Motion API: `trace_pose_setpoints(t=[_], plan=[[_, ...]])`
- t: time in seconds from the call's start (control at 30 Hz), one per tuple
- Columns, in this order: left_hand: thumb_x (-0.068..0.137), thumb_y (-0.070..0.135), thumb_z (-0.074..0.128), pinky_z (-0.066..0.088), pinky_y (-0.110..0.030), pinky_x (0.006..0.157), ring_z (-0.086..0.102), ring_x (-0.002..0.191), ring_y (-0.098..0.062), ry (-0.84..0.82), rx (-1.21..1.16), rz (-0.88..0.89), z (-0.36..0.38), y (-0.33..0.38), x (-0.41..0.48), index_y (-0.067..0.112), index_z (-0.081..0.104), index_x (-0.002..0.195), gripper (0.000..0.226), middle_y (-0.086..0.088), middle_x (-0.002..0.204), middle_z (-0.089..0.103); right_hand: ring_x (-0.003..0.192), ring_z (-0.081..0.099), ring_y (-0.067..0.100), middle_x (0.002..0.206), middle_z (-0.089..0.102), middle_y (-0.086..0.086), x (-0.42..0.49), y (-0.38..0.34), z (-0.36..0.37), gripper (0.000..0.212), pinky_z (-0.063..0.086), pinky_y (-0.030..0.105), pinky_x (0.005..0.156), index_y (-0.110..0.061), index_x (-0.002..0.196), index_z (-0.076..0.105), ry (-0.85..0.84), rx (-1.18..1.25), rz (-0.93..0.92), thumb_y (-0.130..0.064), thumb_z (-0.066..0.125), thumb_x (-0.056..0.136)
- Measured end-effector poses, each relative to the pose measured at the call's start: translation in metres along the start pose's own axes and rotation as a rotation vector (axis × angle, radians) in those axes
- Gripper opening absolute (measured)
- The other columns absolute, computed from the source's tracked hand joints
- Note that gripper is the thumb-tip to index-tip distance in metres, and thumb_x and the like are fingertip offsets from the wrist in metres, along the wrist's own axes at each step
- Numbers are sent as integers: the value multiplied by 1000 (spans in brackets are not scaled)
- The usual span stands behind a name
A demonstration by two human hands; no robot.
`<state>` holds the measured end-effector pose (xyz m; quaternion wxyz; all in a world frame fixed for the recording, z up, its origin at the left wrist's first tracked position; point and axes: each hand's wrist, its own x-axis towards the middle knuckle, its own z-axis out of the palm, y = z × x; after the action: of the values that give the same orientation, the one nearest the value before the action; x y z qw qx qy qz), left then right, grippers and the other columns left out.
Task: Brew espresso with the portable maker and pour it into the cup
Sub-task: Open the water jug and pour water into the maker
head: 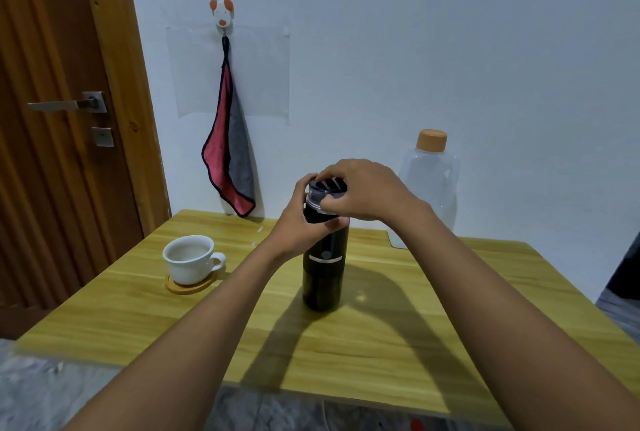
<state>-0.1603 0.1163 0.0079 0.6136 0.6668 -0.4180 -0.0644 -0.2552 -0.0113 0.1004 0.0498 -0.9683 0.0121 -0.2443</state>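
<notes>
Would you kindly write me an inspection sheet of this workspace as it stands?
Surface: wooden table, arm shadows across it.
Job's things: black espresso maker upright mid-table; white cup on a round coaster to its left, no coffee visible.
Clutter: clear bottle, orange cap, far right by the wall.
Grippers: left hand grips the maker's upper body; right hand curls its fingers round the top.
Cables: nothing seen.
Surroundings: red-grey cloth on a dog-shaped hook; wooden door at left.

A pale wall stands behind a yellow wooden table; a brown door is left, floor possibly grey stone.
</notes>
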Motion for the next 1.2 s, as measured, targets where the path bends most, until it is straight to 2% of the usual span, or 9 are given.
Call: trace_pose_setpoints(t=[0.23,0.33,0.43,0.57,0.77,0.97,1.03,1.1,1.2], plan=[[83,21,85,50,-6,82,64,108,8,19,28,4,5,0,-1,36,35,145,80,15,126,65,78,66,21,86,75,-3,3,-8,-7,32,56,35,69,-29,102,79,-10,-38,-24,-40,67,74],[81,20,86,53,-12,83,66,107,4,22,22,-4,4,-1,0,39,38,142,80,12,123,67,75,65,25,81,74,2,6,-11,-10,32,54,36,67,-24,101,79,-39,-100,-55,-37,68,73],[77,19,88,55,-22,88,68,109,-4,24,6,-2,3,-2,2,41,42,138,80,9,120,69,74,63,26,82,72,4,8,-14,-10,37,51,36,66,-23,107,78,-61,-161,-88,-35,68,74],[77,16,88,55,-15,80,67,108,0,15,10,1,2,-3,3,43,43,138,80,13,120,68,74,63,26,81,72,3,10,-13,-13,36,49,35,65,-21,106,78,-86,-192,-120,-35,70,74],[80,14,87,52,-8,80,63,109,9,-9,7,-9,2,0,2,37,38,148,87,11,131,64,71,62,25,77,72,1,12,-12,-17,34,51,36,66,-24,102,79,-101,-173,-130,-35,70,71],[80,9,86,53,-14,88,62,117,4,-18,-3,5,0,1,0,38,33,153,95,11,135,63,69,62,22,79,74,-1,14,-7,-23,28,49,33,62,-22,99,79,-72,-81,-111,-28,66,75],[80,11,87,52,-13,88,62,119,4,-20,-7,2,1,0,0,40,31,154,98,13,135,63,73,63,21,86,76,-1,14,-5,-23,30,50,32,63,-23,104,77,-65,-68,-121,-26,65,77],[79,15,88,50,-6,83,60,116,11,-21,2,-1,1,-1,1,46,29,154,101,18,133,63,80,66,21,97,77,-2,11,-3,-21,35,54,33,69,-26,117,69,-46,-42,-144,-25,63,82],[78,20,89,47,-2,79,59,112,17,-19,8,-11,1,-3,2,66,28,143,100,31,123,65,81,64,25,96,73,-4,6,3,-15,34,51,34,67,-26,124,57,-11,-47,-178,-19,55,91]])
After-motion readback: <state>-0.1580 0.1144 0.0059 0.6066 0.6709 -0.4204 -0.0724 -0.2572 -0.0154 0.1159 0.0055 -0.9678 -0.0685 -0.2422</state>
